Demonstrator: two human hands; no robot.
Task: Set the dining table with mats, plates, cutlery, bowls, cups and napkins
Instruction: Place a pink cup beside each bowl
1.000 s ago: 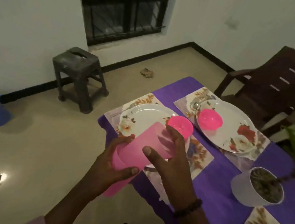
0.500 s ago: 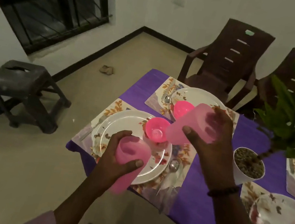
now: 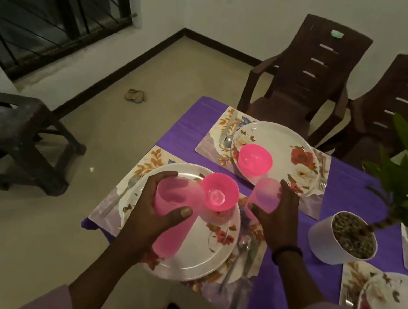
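Since a second ago the stacked pink tumblers have been split — one per hand. The right hand (image 3: 275, 214) has carried its cup (image 3: 263, 195) down to the surface, in the gap between the near mat (image 3: 147, 161) and the far mat (image 3: 213, 142); fingers wrapped round its side, base at or just above the purple cloth (image 3: 281, 280), contact hard to tell. The left hand (image 3: 153, 208) holds the second cup (image 3: 173, 216) tilted above the near plate (image 3: 207, 257), thumb and fingers clamped round it.

Judgement: cup stage under way; first cup about to be released, second not yet placed. No napkins in sight.

Materials — cups are translucent matte plastic, tapered tumblers. Bowls (image 3: 219, 192) glossy pink plastic, round, one on each plate. Plates white with floral print, smooth and shiny. Mats glossy, leaf-patterned. Steel cutlery (image 3: 243, 252) lies beside the near plate. White plant pot (image 3: 328, 245) stands near the right wrist — an elbow hazard.
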